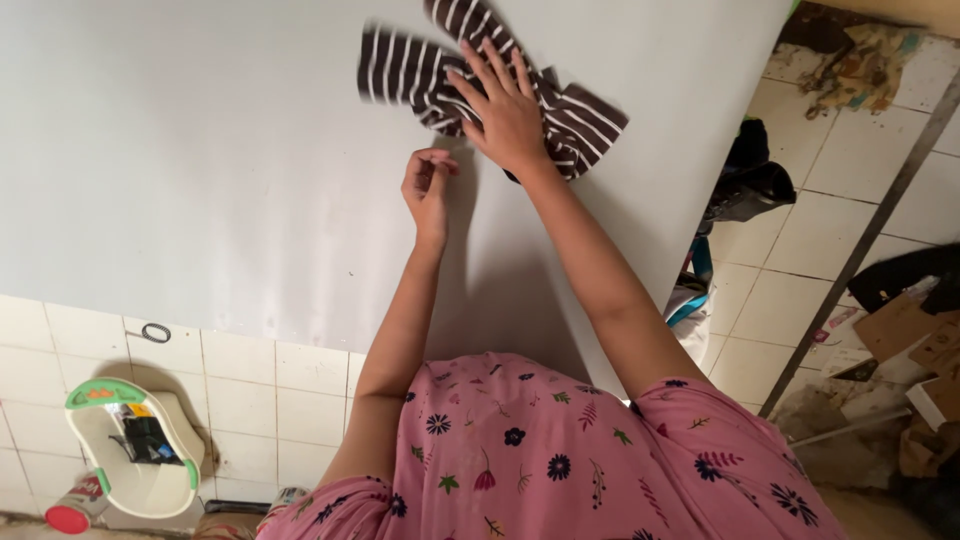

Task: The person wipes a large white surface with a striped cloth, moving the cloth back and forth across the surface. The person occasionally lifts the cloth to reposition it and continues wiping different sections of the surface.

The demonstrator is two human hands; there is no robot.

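Item: brown white-striped garment (420, 70), crumpled at worktop (200, 170) far edge. Right hand (505, 105) flat on it, fingers spread. Left hand (428, 185) just beside, grip pinched shut, apparently empty. Step: smoothing.

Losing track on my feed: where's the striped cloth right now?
In the head view, the striped cloth lies top centre on the white table, under the right hand, with the left hand just below it.

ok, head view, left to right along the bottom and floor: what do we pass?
Red-capped can → white and green plastic seat → small ring on the tiles → pink floral top → dark cloth heap by the table edge → cardboard pieces.
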